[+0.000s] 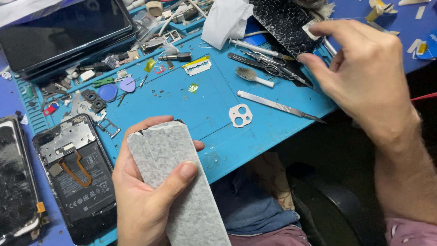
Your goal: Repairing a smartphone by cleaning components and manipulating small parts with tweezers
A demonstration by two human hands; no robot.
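My left hand (pixel 145 191) grips a long flat part wrapped in grey-white protective foam (pixel 180 182), held low over the front edge of the blue work mat (pixel 209 105). My right hand (pixel 364 68) hovers at the mat's right end with thumb and forefinger pinched near a black bubble-wrap sheet (pixel 282 20) and tweezers (pixel 273 66); whether it holds anything I cannot tell. An opened phone (pixel 77 173) with its battery and an orange flex cable showing lies on the mat left of my left hand.
A scalpel (pixel 277 105), a small brush (pixel 252 76), a white camera-lens frame (pixel 240 115), a razor blade (pixel 197 66), guitar picks (pixel 127 84) and several small screws lie on the mat. A cracked phone (pixel 13 182) sits far left, a dark tablet (pixel 63 32) at the back left.
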